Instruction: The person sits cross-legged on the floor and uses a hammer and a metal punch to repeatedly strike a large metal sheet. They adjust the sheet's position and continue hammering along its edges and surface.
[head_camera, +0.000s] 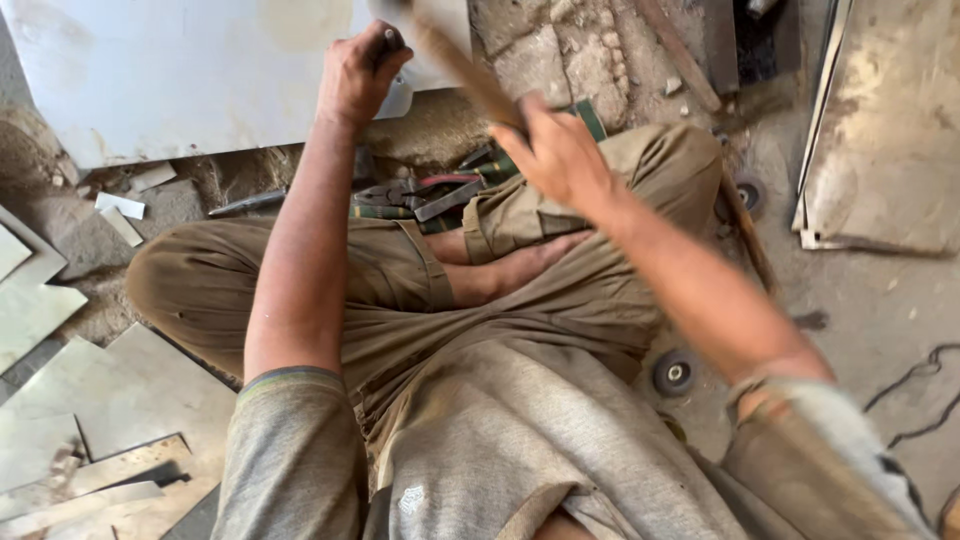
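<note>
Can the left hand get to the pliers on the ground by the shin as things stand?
Probably not right away: the left hand is closed on a small dark tool against the metal sheet. The pliers lie uncovered just below it.

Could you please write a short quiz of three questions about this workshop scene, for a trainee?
1. True or false: the right hand grips a long brown wooden handle, blurred in the picture.
2. What lies on the ground between the person's knees? A) hand tools, pliers with red and green grips among them; B) a blue plastic bucket; C) a coil of rope.
3. Fill in: the left hand holds a small dark tool against the edge of the pale flat ______ sheet.

Key: 1 true; 2 A; 3 metal.
</note>
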